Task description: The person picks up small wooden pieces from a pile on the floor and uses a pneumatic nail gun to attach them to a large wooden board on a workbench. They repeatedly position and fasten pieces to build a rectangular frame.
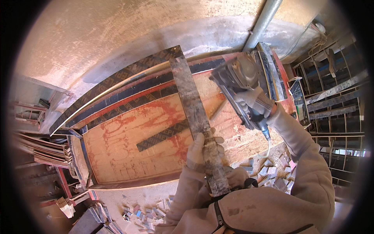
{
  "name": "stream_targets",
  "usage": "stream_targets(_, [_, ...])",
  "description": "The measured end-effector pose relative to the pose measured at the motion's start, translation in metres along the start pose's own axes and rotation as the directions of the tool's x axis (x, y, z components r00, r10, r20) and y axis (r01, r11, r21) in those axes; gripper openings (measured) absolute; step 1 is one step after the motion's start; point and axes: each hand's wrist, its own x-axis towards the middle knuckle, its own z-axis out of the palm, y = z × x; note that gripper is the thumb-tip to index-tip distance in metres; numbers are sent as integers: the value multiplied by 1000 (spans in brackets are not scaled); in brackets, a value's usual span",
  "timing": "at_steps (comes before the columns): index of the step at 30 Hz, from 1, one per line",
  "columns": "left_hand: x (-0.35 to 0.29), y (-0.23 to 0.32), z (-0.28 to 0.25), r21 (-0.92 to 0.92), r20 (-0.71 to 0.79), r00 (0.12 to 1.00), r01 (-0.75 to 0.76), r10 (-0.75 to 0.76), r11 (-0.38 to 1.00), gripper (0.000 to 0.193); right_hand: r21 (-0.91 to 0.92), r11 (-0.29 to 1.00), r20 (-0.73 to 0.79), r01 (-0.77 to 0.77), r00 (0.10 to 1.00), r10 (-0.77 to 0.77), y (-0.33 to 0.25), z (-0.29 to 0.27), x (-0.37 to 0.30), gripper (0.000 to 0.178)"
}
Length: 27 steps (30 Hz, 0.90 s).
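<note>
My left hand (198, 153), in a pale knit glove, is wrapped around the near part of a worn, stained wooden board (191, 99). The board runs from close to my body to the far side of the bench, where its end meets the end of a long dark-faced plywood strip (117, 80) standing on edge. My gloved right hand (255, 102) grips the handle of a nail gun (242, 74), raised to the right of the board and apart from it. A hose fitting (265, 132) with a pale air hose hangs from the tool's near end.
The bench (128, 132) has a red-stained wooden top. A short dark plywood strip (163, 135) lies on it. Narrow boards (272, 72) rest at its right end, near a metal pipe (263, 25). Offcuts (150, 212) litter the floor; stacked strips (44, 150) stand at left.
</note>
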Motion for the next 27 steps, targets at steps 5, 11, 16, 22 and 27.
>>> stream_targets(5, [1,1,1,-17,20,1000,-14,14,1000,57,126,983,147,130,978,-149,-43,14,11,17])
stream_targets(11, [-1,1,3,-32,14,1000,-25,26,999,53,194,972,140,131,977,-159,-47,16,13,20])
stream_targets(16, [0,1,0,-63,27,1000,-7,8,998,51,190,971,145,142,974,-171,-53,16,9,20])
stream_targets(22, [2,3,-3,-123,92,996,15,-4,992,52,155,971,93,183,976,-199,-78,12,7,18])
stream_targets(27, [4,3,-1,-141,108,994,-1,16,990,51,36,929,209,368,906,-367,-105,13,13,11])
